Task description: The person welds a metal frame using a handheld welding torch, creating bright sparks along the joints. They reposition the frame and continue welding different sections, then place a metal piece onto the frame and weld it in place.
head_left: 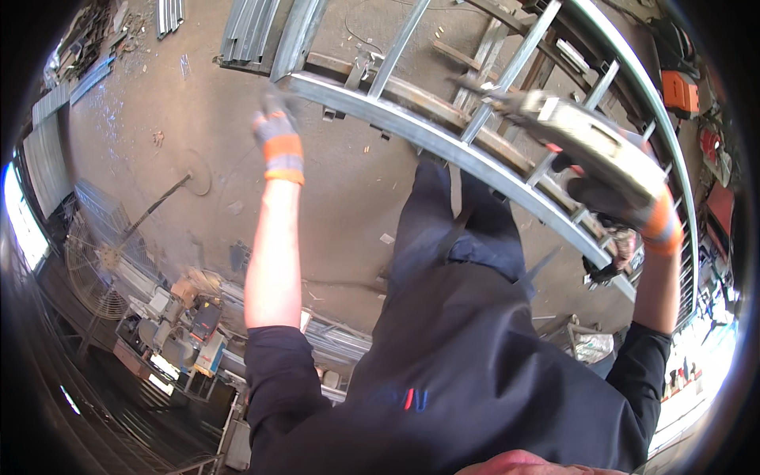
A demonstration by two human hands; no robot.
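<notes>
My left hand (277,138), in a grey and orange work glove, is by the left corner of a galvanized metal frame (380,109). Its fingers are smeared by motion, so whether they touch the frame is unclear. On the right, my gloved right hand (659,218) grips a blurred, drill-like power tool (586,131) with a pale body and dark parts. The tool's narrow front end points left, over the rungs of the frame. Much of the right hand is hidden behind the tool.
A bundle of metal channels (249,32) lies beyond the frame's left end. At left stand a floor fan (103,257) and some machinery (186,324). An orange case (681,93) sits at the far right. Rusty steel bars (499,146) run beneath the frame.
</notes>
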